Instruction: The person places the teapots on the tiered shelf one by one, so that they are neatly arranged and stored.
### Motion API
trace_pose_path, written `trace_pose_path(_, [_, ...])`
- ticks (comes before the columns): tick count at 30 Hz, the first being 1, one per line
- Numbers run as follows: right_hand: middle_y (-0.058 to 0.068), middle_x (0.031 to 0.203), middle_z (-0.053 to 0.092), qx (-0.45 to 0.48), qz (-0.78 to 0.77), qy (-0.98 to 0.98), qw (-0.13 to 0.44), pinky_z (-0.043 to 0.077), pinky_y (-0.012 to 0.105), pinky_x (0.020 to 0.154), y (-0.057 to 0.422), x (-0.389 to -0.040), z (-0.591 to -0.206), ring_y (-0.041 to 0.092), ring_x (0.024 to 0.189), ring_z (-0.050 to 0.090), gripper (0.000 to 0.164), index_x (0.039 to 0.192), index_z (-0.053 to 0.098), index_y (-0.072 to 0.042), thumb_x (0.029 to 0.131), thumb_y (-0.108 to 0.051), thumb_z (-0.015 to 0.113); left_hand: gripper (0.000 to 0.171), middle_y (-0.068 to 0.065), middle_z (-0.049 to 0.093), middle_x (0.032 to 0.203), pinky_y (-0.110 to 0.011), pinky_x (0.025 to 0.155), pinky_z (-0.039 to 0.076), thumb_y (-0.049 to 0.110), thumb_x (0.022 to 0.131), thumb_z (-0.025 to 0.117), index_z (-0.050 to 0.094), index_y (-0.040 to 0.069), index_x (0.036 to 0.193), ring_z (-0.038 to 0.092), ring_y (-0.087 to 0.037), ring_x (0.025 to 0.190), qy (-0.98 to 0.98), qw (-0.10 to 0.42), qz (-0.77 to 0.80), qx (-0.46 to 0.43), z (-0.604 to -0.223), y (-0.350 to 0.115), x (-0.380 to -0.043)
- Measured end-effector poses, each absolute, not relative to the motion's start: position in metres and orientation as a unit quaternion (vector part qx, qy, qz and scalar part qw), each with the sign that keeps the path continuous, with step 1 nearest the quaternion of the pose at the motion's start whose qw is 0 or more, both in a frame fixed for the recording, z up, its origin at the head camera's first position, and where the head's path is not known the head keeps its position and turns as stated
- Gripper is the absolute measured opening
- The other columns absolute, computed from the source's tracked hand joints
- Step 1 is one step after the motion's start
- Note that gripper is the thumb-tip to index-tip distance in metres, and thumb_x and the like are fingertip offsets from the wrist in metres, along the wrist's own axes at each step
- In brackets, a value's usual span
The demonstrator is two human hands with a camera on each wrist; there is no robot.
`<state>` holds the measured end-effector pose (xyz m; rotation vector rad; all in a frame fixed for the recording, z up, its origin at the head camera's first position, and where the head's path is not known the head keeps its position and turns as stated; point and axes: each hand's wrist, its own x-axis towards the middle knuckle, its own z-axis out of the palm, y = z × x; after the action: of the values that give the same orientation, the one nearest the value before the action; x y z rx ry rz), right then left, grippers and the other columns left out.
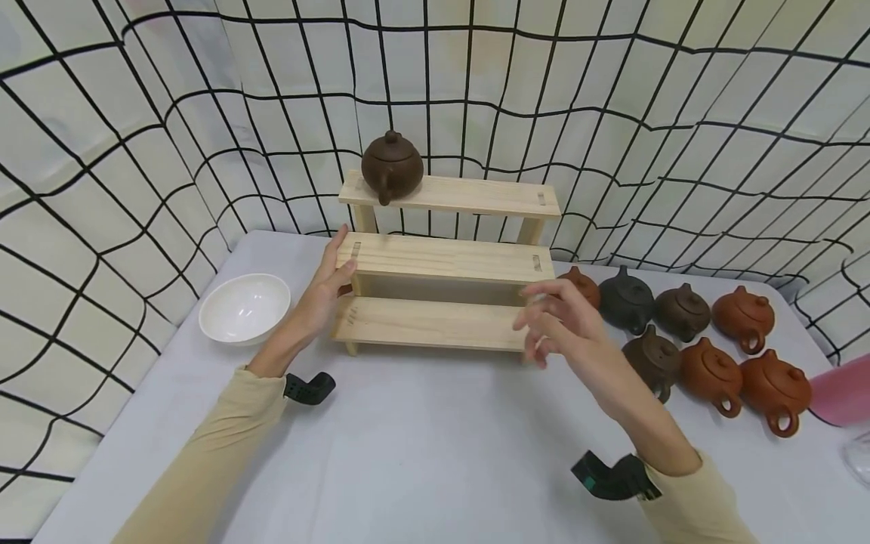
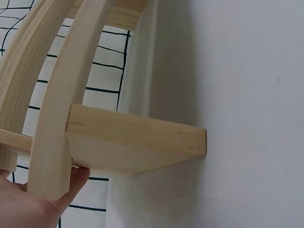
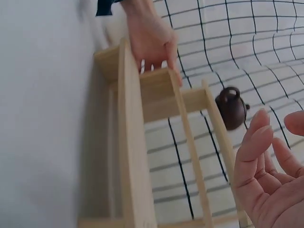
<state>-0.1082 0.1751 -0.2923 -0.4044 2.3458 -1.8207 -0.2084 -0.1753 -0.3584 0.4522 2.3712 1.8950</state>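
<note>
A three-tier light wood display stand [image 1: 445, 257] stands in the middle of the table. My left hand [image 1: 321, 298] grips its left end near the middle tier, the thumb at the front; the left wrist view shows the hand [image 2: 38, 202] partly hidden behind the wood. A dark brown teapot [image 1: 392, 166] sits at the left of the top tier. My right hand [image 1: 567, 325] hovers near the stand's right end, fingers loosely bent and holding nothing. In the right wrist view those fingers [image 3: 251, 156] are apart from the wood.
Several brown, dark grey and reddish teapots [image 1: 710, 370] stand at the right. A white bowl [image 1: 245, 308] lies left of the stand. At the right edge are a pink object [image 1: 843, 391] and a clear one. Black netting [image 1: 469, 102] over white cloth encloses the table.
</note>
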Motion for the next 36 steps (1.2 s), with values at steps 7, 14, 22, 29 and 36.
trace_pose_path(7, [0.011, 0.098, 0.068, -0.09, -0.556, 0.825, 0.046, 0.054, 0.03, 0.059, 0.245, -0.082, -0.317, 0.024, 0.073, 0.062, 0.026, 0.136, 0.044, -0.004, 0.112, -0.013, 0.047, 0.069, -0.012, -0.016, 0.174, -0.067, 0.123, 0.014, 0.026, 0.113, 0.027, -0.013, 0.01, 0.167, -0.008, -0.034, 0.16, 0.776, 0.035, 0.612, 0.148, -0.358, -0.176, -0.208])
trace_pose_path(14, [0.005, 0.094, 0.069, 0.004, -0.526, 0.849, 0.056, 0.055, 0.029, 0.063, 0.313, -0.062, -0.345, 0.023, 0.073, 0.062, 0.019, 0.129, 0.053, -0.012, 0.113, -0.022, 0.048, 0.069, -0.01, -0.016, 0.174, -0.065, 0.124, 0.012, 0.028, 0.112, 0.027, -0.012, 0.011, 0.167, -0.009, -0.032, 0.16, 0.778, 0.035, 0.61, 0.145, -0.36, -0.177, -0.208])
trace_pose_path(22, [-0.002, 0.093, 0.07, 0.102, -0.469, 0.869, 0.124, 0.055, 0.029, 0.065, 0.353, -0.056, -0.356, 0.018, 0.076, 0.064, 0.038, 0.135, 0.048, 0.0, 0.114, -0.032, 0.044, 0.069, -0.009, -0.016, 0.174, -0.065, 0.124, 0.015, 0.029, 0.112, 0.026, -0.013, 0.013, 0.167, -0.006, -0.031, 0.16, 0.774, 0.039, 0.615, 0.143, -0.359, -0.176, -0.21])
trace_pose_path(29, [0.003, 0.102, 0.073, 0.132, -0.447, 0.864, 0.192, 0.057, 0.031, 0.072, 0.36, -0.062, -0.368, 0.017, 0.081, 0.067, 0.057, 0.143, 0.039, 0.01, 0.114, -0.039, 0.042, 0.069, -0.009, -0.017, 0.174, -0.068, 0.122, 0.016, 0.028, 0.112, 0.026, -0.013, 0.013, 0.167, -0.005, -0.033, 0.16, 0.772, 0.043, 0.618, 0.142, -0.359, -0.174, -0.208])
trace_pose_path(36, [0.001, 0.099, 0.072, 0.098, -0.49, 0.844, 0.194, 0.057, 0.031, 0.073, 0.354, -0.062, -0.373, 0.016, 0.081, 0.065, 0.054, 0.141, 0.045, 0.012, 0.116, -0.035, 0.037, 0.069, -0.011, -0.016, 0.174, -0.068, 0.121, 0.017, 0.028, 0.112, 0.026, -0.013, 0.013, 0.167, -0.003, -0.035, 0.159, 0.773, 0.043, 0.618, 0.14, -0.359, -0.175, -0.209])
